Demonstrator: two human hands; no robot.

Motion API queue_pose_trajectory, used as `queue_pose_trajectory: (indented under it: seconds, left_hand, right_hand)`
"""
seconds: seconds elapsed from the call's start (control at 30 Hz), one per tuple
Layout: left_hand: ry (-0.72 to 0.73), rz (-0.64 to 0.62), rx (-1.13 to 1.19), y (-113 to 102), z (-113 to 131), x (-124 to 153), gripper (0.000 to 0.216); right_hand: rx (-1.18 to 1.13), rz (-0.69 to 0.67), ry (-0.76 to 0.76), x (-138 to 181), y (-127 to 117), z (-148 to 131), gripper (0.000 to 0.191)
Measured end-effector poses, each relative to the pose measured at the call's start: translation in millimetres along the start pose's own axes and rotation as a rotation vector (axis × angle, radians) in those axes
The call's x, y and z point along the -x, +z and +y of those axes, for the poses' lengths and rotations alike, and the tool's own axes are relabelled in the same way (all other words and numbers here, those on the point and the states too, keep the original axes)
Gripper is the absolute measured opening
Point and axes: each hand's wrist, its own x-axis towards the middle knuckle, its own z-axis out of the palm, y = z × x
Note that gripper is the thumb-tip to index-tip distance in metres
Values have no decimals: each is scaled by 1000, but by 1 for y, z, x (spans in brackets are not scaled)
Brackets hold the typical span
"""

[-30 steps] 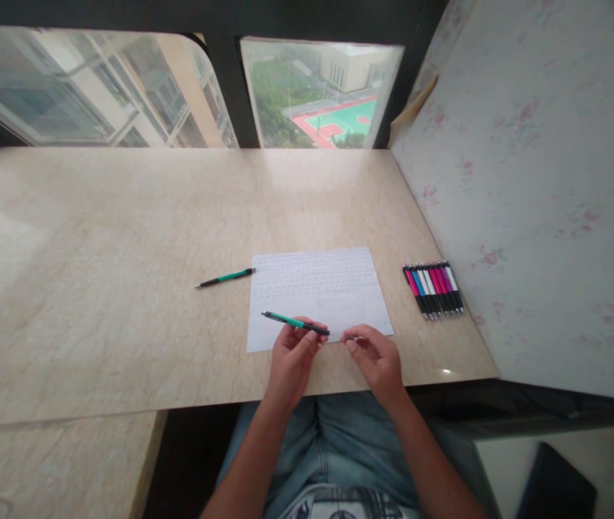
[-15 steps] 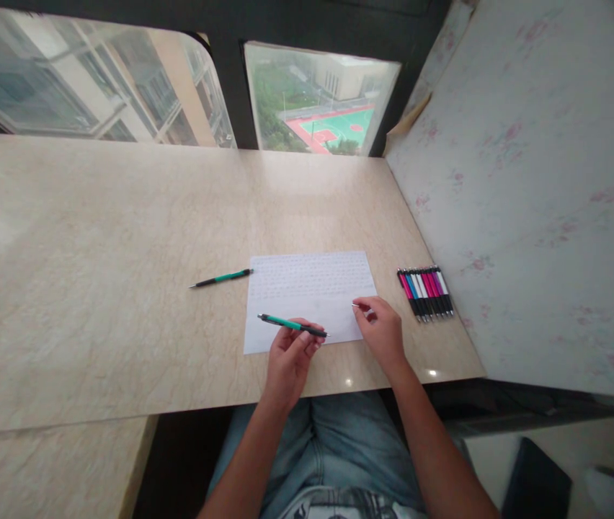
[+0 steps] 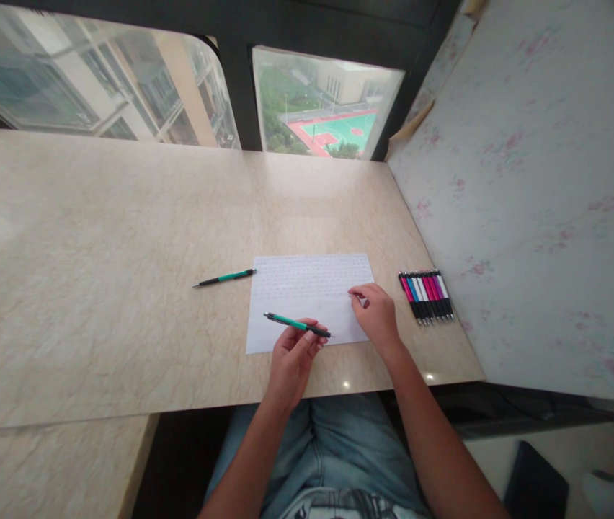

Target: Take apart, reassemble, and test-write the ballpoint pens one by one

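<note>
My left hand (image 3: 293, 357) pinches a green-and-black ballpoint pen (image 3: 296, 324) above the paper. Its dark grip end points right, where a thin tip sticks out. To the right of that tip, my right hand (image 3: 377, 313) hovers over the paper's right side with thumb and fingers pinched together. A small silvery pen part seems to be between them, mostly hidden by the fingers. Beneath both hands lies a white sheet of paper (image 3: 307, 281) with rows of faint writing on its upper half. Another green-and-black pen (image 3: 225, 277) rests at the paper's left edge.
Several pens (image 3: 426, 295) in pink, blue, white and purple lie in a tidy row at the right, near the flowered wall (image 3: 528, 216). The marble-patterned tabletop (image 3: 123, 238) reaches back to a window (image 3: 328, 101). Its front edge runs above my lap.
My right hand has shifted slightly up and left, and the silvery piece at its fingertips shows less. My left hand keeps its hold on the pen. The view has shifted slightly.
</note>
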Motion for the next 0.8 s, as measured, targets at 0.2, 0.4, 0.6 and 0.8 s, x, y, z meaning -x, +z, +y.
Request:
queue_pose_trajectory:
  seconds: [0.2, 0.4, 0.6, 0.8]
  left_hand:
    - [7, -14, 5, 1, 1, 0, 21]
    - [12, -14, 8, 2, 1, 1, 22]
    - [16, 4, 4, 1, -1, 1, 23]
    - [29, 22, 10, 1, -1, 1, 23]
  right_hand:
    - [5, -111, -99, -22, 25, -27, 26]
    - [147, -245, -167, -39, 49, -44, 26]
    - [27, -173, -140, -25, 38, -36, 31]
    - [-101, -123, -71, 1, 22, -27, 24]
